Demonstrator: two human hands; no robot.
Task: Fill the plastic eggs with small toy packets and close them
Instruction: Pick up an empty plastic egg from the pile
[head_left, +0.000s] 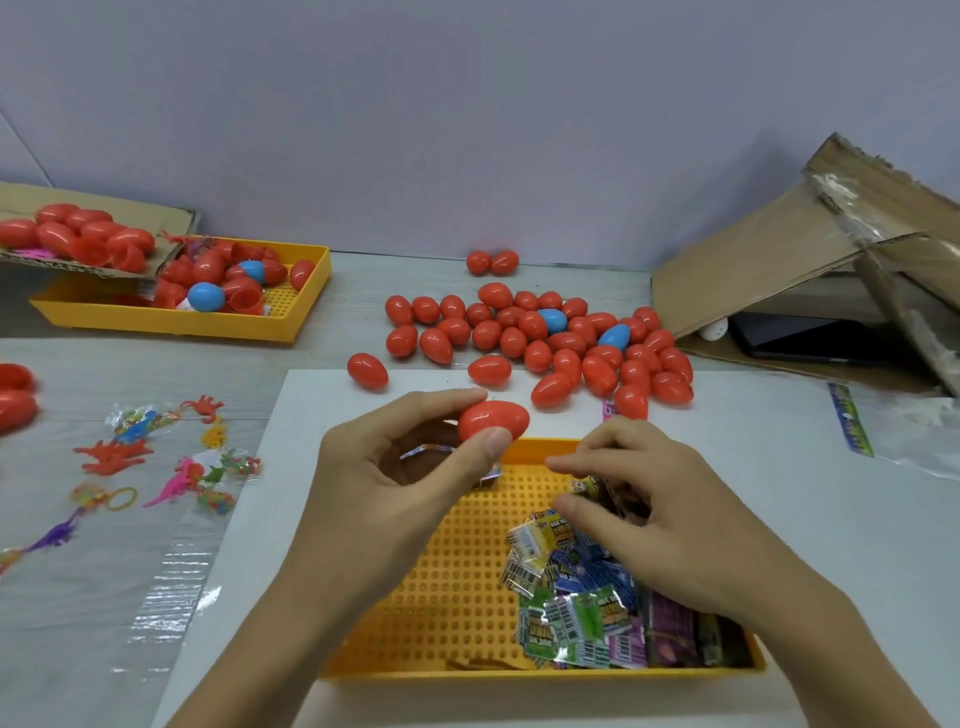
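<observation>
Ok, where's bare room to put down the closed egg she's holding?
Free: the white sheet right of the near yellow tray, below the egg pile; also the tray's left half, clear of packets. The left hand holds the red egg. Crowded: the pile, the far tray, and the loose toys at left.

A closed red egg (493, 418) sits mid-frame; glossy toy packets (576, 597) pile lower right; closed eggs (540, 338) cluster upper centre.
</observation>
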